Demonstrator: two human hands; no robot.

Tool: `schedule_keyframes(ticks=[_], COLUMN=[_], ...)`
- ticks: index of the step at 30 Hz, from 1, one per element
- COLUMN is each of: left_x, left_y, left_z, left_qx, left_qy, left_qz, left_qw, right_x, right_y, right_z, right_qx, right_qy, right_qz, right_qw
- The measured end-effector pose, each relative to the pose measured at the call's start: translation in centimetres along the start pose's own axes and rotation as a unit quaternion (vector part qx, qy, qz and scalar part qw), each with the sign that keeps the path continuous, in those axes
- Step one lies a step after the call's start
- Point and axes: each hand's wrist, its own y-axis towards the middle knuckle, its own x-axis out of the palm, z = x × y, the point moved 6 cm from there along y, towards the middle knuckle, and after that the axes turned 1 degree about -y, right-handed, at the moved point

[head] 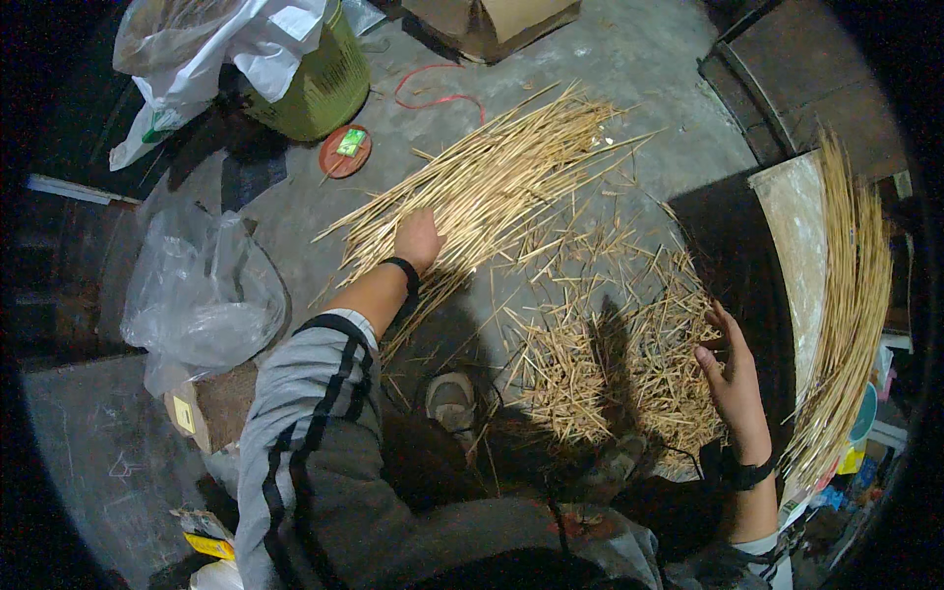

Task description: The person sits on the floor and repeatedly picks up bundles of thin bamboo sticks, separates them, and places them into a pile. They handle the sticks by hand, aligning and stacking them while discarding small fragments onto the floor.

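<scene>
My left hand (419, 237) reaches down onto the lower left part of a long bundle of dry straw stalks (509, 177) that lies slantwise on the concrete floor. Its fingers are hidden, so whether they grip any stalks cannot be told. My right hand (729, 361) is raised at the right with the fingers apart and holds nothing. Below and left of it is a heap of short cut straw pieces (568, 376) around my feet. Another bundle of long stalks (848, 295) rests on a pale board (793, 221) at the far right.
A green basket (324, 88) with white sheeting stands at the upper left, near a small red dish (345, 164) bearing a green packet. A clear plastic bag (206, 295) lies left by a cardboard box (221, 405). Another box (494, 29) and red string (442, 96) are at the top.
</scene>
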Motion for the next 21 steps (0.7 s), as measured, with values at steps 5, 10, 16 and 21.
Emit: schedule_keyframes(ticks=[5, 10, 16, 21], left_x=[3.6, 5.8, 0.6, -1.8], left_y=[-0.8, -3.7, -1.1, 2.0], left_z=[1.2, 4.7, 4.8, 3.6], left_qx=[0.01, 0.102, 0.043, 0.047], left_qy=[0.025, 0.04, 0.045, -0.095], left_qz=[0.014, -0.005, 0.077, 0.117], left_qw=[1.0, 0.994, 0.995, 0.987], right_x=[0.2, 0.5, 0.8, 0.7], right_y=[0.1, 0.1, 0.1, 0.3], right_z=[0.3, 0.2, 0.7, 1.2], right_qx=[-0.007, -0.021, -0.017, -0.02], right_qy=[-0.044, -0.056, -0.064, -0.085], right_qz=[-0.008, -0.009, -0.02, -0.022], right_qw=[0.999, 0.998, 0.998, 0.996])
